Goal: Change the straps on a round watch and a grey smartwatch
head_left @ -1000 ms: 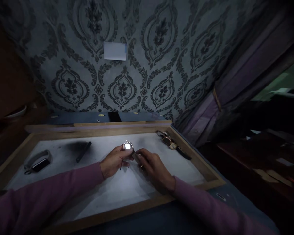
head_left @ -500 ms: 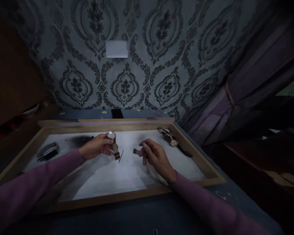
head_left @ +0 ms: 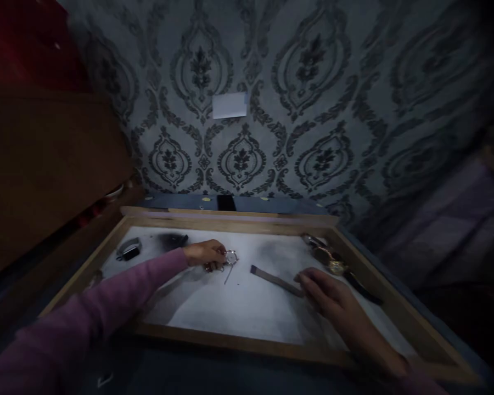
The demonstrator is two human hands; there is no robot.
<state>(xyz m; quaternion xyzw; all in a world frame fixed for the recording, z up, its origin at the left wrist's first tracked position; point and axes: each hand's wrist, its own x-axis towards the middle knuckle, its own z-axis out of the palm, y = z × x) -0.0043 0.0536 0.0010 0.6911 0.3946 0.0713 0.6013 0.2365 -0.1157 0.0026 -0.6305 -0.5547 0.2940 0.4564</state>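
My left hand is closed on a wristwatch with a round pale dial, turned to the right of the fingertips. Part of its brown strap hangs below the fingers. A thin dark pin-like rod lies on the white tray floor just under the watch. On the right, my right hand pinches one end of a long, flat grey-brown watch strap, whose dark tip points left toward the watch. Blur hides the exact grip of these fingers.
The wooden-framed tray has raised edges all round. A smartwatch sits at its left, and several wristwatches lie along the right edge. A black phone is behind the tray, below the patterned wall. A brown cabinet stands left.
The view has swung left. My right hand has moved right, away from the left, and the strap now shows at length. The left hand has turned the watch, its dial now facing right of the fingers.
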